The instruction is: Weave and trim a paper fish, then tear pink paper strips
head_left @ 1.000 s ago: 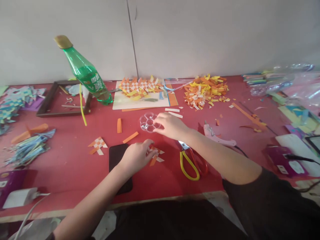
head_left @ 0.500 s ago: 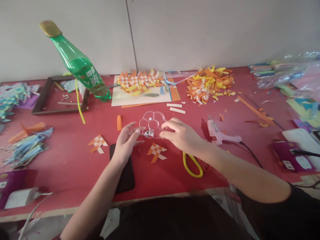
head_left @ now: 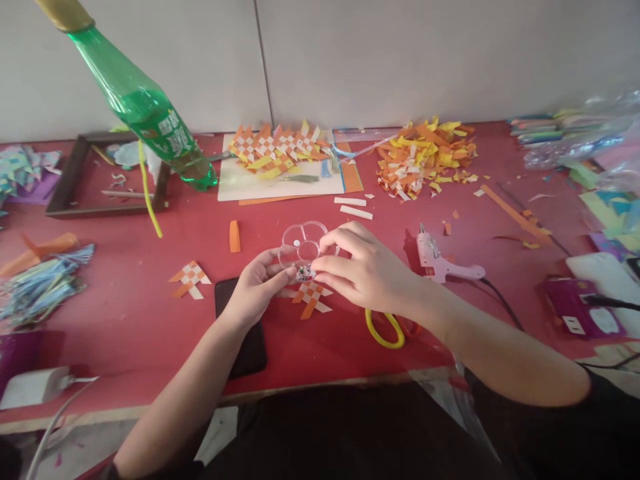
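A clear flower-shaped palette [head_left: 309,250] is held up at its left side by my left hand [head_left: 263,277], thumb on the near rim and fingers beneath. Small black-and-white pieces, perhaps googly eyes [head_left: 304,272], lie in its near compartment, and one white dot rests in another. My right hand [head_left: 357,263] reaches over the right side, its bent thumb and fingers closed at those pieces; what they pinch is too small to make out. Just below the palette lies a woven orange-and-white paper fish [head_left: 313,303]. Another woven paper fish [head_left: 191,278] is farther left.
A black phone [head_left: 247,347] lies under my left forearm. A pink glue gun [head_left: 440,257] and yellow-handled scissors [head_left: 384,328] are to the right. Behind stand a green bottle [head_left: 165,133], a card of woven fish [head_left: 230,183] and a pile of orange-yellow paper pieces [head_left: 425,160].
My left hand has moved right and closed more firmly on the palette. My right fingers have come down from the right rim to the small pieces. The view has shifted slightly.
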`<state>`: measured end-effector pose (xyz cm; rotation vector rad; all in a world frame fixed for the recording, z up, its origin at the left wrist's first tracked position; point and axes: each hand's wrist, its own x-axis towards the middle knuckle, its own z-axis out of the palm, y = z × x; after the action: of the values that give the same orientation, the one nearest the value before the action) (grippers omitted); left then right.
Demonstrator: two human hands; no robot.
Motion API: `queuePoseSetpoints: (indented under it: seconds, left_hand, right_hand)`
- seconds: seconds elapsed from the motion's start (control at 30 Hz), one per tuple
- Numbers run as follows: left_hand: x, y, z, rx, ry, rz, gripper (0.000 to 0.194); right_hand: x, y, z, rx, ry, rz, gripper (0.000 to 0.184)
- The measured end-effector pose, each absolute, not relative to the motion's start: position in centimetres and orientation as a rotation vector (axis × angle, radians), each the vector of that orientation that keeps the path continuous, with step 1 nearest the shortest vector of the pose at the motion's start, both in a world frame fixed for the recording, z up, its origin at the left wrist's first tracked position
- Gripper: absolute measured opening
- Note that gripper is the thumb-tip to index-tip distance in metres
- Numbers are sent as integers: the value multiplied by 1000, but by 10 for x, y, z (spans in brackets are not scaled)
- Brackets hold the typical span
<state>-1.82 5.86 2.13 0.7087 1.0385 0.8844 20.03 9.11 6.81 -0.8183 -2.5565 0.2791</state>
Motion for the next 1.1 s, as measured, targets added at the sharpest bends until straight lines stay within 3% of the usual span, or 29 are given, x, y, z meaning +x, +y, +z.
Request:
queuePoseSetpoints:
  seconds: [0.2, 0.77, 1.1]
  left_hand:
    - [-16, 57, 18, 780, 1067, 798, 49]
    - [-15, 56, 8, 778, 1056, 765, 40]
    - [-13, 56, 13, 741, 1098, 806, 42]
  right_hand:
    - [182, 86, 64, -934, -2690, 113, 29]
    - [170, 89, 55, -820, -2843, -74, 27]
    - [185, 109, 61, -706, -2683, 340, 22]
